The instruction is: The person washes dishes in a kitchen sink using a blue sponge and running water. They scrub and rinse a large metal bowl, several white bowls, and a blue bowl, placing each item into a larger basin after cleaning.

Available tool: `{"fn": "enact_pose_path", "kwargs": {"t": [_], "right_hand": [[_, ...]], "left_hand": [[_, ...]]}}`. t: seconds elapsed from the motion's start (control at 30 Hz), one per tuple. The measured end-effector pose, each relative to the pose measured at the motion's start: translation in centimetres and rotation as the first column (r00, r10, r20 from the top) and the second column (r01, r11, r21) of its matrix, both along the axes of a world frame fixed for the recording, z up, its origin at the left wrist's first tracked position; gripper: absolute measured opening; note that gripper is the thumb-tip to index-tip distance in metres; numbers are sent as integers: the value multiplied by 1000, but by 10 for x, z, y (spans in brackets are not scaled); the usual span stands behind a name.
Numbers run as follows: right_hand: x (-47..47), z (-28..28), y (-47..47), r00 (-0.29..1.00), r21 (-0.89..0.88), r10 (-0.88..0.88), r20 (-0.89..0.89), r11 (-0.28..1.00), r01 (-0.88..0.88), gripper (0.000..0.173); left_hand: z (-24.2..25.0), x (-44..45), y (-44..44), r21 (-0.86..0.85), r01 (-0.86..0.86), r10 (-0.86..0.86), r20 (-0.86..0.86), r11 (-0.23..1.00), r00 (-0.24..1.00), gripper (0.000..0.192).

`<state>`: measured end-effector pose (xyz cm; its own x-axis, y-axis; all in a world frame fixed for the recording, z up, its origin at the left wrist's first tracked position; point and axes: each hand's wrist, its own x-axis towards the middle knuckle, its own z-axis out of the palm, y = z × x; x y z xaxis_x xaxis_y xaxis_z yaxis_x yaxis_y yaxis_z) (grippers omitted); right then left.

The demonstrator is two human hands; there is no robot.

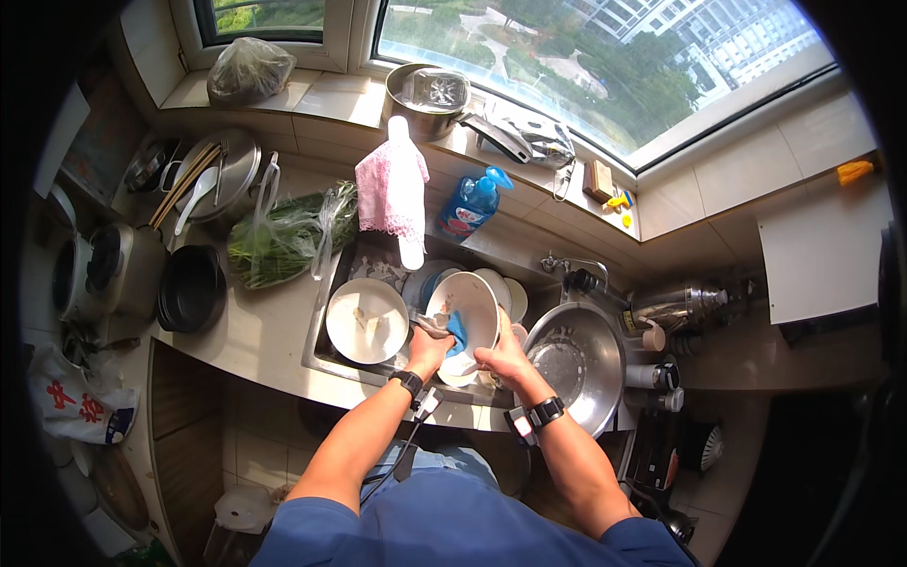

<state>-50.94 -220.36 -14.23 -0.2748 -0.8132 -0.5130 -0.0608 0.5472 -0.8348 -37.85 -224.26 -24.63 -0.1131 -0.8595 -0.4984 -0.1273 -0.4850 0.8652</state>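
Note:
Over the steel sink, my right hand grips the rim of a white bowl that is tilted towards my left. My left hand holds a blue cloth against the inside of this bowl, with something greyish beside the fingers. A white plate with food scraps lies left of my left hand. More plates and bowls sit in the sink behind and below the held bowl. A large steel basin stands just right of my right hand.
A blue pump bottle and a pink cloth on a white stand are behind the sink. Bagged greens, a black pot and a lid with chopsticks occupy the left counter. The faucet and a steel thermos are at right.

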Motion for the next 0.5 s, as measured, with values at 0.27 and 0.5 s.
{"fn": "enact_pose_path", "kwargs": {"t": [0.27, 0.5], "right_hand": [[-1, 7, 16, 996, -100, -9, 88, 995, 18, 93], [-11, -14, 32, 995, -322, -9, 101, 946, 41, 94]], "left_hand": [[-9, -7, 10, 51, -93, 83, 165, 994, 983, 73], [-6, -16, 24, 32, 50, -56, 241, 998, 969, 62]]}}
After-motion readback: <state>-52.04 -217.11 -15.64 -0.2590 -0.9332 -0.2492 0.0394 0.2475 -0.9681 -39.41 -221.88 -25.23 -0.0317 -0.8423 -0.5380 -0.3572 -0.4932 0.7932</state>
